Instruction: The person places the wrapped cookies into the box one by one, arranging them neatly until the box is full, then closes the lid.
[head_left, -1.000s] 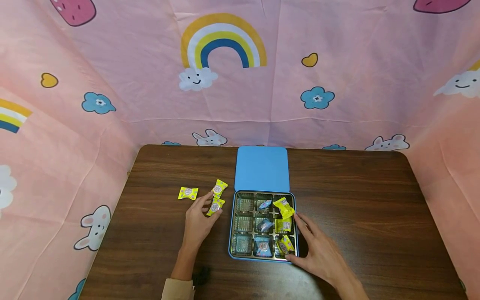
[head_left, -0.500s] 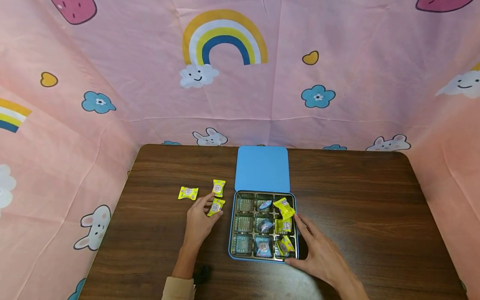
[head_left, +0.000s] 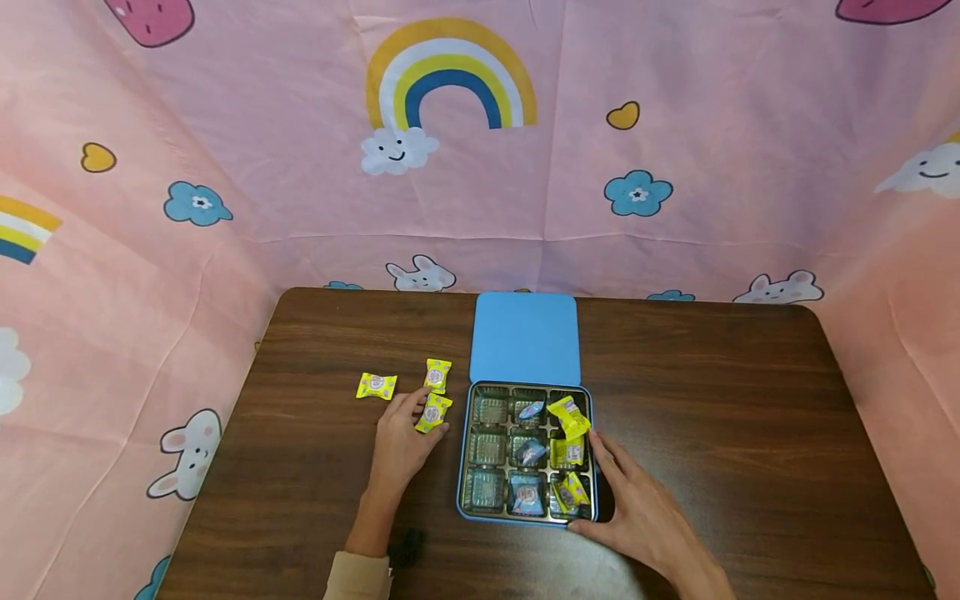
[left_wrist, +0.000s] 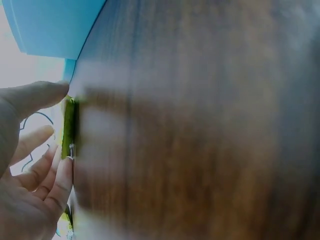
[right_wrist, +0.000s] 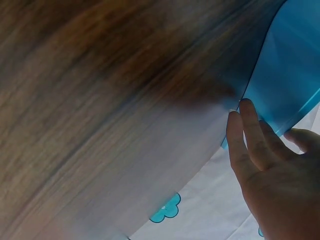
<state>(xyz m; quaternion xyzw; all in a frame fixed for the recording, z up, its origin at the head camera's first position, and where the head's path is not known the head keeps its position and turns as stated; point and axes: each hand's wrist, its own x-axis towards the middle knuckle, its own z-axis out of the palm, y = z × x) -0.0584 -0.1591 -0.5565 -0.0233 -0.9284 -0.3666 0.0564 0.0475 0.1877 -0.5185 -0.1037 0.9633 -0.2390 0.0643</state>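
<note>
My left hand (head_left: pixel 400 437) pinches a yellow wrapped candy (head_left: pixel 433 412) between thumb and fingers, low over the table left of the tin. The left wrist view shows the candy (left_wrist: pixel 69 129) edge-on between thumb and fingertips. Just beyond it lies a second yellow candy (head_left: pixel 437 376), and a third yellow candy (head_left: pixel 377 386) is farther left. The blue tin (head_left: pixel 462 467) has its lid folded back. Yellow candies (head_left: pixel 568 417) fill its right column, blue candies (head_left: pixel 527 495) its middle one. My right hand (head_left: pixel 645 508) rests at the tin's front right corner, fairly straight fingers along its side (right_wrist: pixel 280 75).
The tin's blue lid (head_left: pixel 525 337) lies flat behind it, near the far table edge. A clear nine-cell insert (head_left: pixel 483 489) sits inside the tin, its left column without candy. Printed pink cloth (head_left: pixel 480 208) hangs behind and beside the brown table (head_left: pixel 712 400).
The farther yellow candy has turned from slanted to nearly straight. My left hand and its candy have shifted very slightly right. The right hand stays at the tin.
</note>
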